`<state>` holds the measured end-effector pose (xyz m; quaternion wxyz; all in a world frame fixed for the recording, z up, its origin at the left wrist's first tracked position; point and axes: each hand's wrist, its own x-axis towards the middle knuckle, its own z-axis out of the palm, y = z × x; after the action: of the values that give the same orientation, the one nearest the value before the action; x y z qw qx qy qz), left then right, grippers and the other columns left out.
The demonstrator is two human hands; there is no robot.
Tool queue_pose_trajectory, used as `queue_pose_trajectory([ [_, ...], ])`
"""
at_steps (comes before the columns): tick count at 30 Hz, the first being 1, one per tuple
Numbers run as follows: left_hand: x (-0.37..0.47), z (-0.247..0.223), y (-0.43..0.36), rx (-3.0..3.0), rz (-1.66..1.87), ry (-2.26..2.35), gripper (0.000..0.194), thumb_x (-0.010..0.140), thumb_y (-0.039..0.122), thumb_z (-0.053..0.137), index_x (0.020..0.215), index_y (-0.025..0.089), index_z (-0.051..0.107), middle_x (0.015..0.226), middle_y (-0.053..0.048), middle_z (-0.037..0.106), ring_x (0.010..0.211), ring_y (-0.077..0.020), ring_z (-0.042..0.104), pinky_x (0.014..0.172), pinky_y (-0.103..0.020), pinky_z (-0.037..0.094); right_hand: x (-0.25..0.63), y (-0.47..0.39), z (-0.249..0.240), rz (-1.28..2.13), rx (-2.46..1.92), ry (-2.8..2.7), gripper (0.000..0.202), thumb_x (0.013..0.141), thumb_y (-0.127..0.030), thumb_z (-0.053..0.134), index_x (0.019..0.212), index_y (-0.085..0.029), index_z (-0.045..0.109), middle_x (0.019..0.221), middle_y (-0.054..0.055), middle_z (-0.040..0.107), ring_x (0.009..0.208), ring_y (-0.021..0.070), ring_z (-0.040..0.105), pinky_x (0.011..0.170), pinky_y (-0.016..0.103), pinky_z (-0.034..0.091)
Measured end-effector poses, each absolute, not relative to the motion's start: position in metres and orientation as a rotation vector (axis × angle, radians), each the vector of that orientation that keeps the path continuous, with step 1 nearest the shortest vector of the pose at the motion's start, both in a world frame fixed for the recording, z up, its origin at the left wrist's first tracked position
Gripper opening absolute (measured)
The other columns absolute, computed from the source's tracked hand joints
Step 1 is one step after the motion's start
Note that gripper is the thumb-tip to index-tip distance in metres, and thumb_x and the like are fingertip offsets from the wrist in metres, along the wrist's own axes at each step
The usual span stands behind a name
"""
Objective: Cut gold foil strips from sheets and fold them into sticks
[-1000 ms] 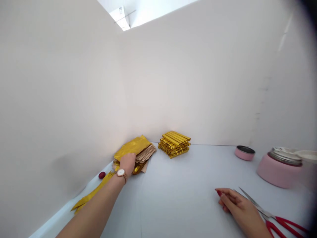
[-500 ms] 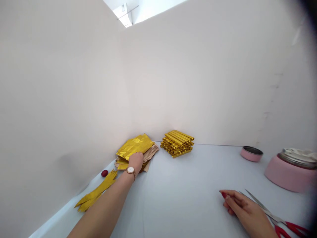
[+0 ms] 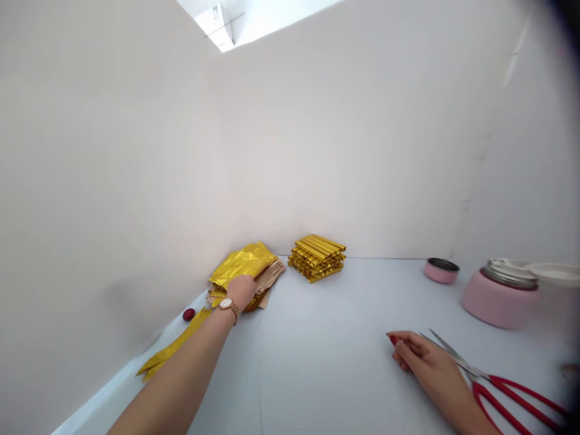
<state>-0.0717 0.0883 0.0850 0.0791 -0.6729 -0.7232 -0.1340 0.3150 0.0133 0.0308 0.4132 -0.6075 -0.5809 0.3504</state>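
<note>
My left hand, with a watch on the wrist, is at the front edge of a pile of gold sheets and brown paper; its fingertips are hidden at the pile. My right hand hovers or rests near the scissors at the lower right, its fingers curled and thumb close to the index finger; nothing shows in it. Red-handled scissors lie partly behind that hand, blades pointing up and left. A neat stack of gold rolled tubes sits right of the pile.
Gold strips lie along the left wall beside a small dark red object. A pink lid and a pink container with a metal rim stand at the right. White walls enclose the back and left.
The view has shifted slightly to the right. My left hand has moved a little along the front of the pile, leftward. My right hand keeps its curled shape near the scissors.
</note>
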Motion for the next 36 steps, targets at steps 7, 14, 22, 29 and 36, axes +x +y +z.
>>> queue_pose_trajectory([
  [7,-0.071,0.115,0.062,-1.953,-0.520,-2.007,0.026,0.089,0.027,0.050,0.112,0.014,0.053,0.111,-0.008,0.057,0.095,-0.0215,0.058,0.080,-0.042,0.048,0.311,0.008,0.038,0.836,-1.501,-1.438,0.026,0.068,-0.041,0.052,0.079,-0.020,0.064,0.054,-0.001,0.061,0.050,0.0185,0.056,0.053,0.030,0.043],
  [14,-0.009,0.095,-0.019,-2.433,-0.691,-1.158,0.029,0.092,0.017,0.039,0.113,0.019,0.059,0.114,-0.007,0.062,0.111,-0.0197,0.054,0.097,-0.033,0.041,0.295,-0.004,0.046,1.153,-1.314,-1.238,0.032,0.073,-0.047,0.055,0.085,-0.019,0.064,0.065,0.003,0.064,0.055,0.0169,0.057,0.051,0.027,0.043],
  [22,0.028,0.051,-0.036,-2.725,-0.704,-0.810,0.029,0.090,0.013,0.041,0.115,0.018,0.056,0.114,-0.010,0.062,0.109,-0.0239,0.055,0.091,-0.037,0.047,0.263,-0.026,0.062,1.691,-0.931,-1.034,0.036,0.073,-0.039,0.065,0.101,-0.017,0.062,0.091,0.008,0.071,0.082,0.0240,0.066,0.076,0.035,0.048],
  [29,0.019,0.036,-0.019,-2.642,-1.698,-1.843,0.042,0.086,0.016,0.036,0.126,0.020,0.048,0.126,-0.010,0.053,0.115,-0.0227,0.050,0.097,-0.041,0.039,0.271,-0.019,0.054,1.653,-0.906,-0.953,0.031,0.073,-0.035,0.067,0.098,-0.017,0.064,0.093,0.008,0.071,0.086,0.0246,0.065,0.082,0.038,0.047],
  [36,0.036,0.054,-0.024,-3.091,-2.564,-2.159,0.048,0.081,0.042,0.057,0.119,0.013,0.052,0.098,-0.012,0.068,0.088,-0.0257,0.065,0.077,-0.038,0.050,0.267,-0.023,0.062,1.646,-0.913,-1.033,0.037,0.072,-0.041,0.066,0.101,-0.017,0.065,0.093,0.010,0.071,0.086,0.0259,0.065,0.081,0.040,0.047],
])
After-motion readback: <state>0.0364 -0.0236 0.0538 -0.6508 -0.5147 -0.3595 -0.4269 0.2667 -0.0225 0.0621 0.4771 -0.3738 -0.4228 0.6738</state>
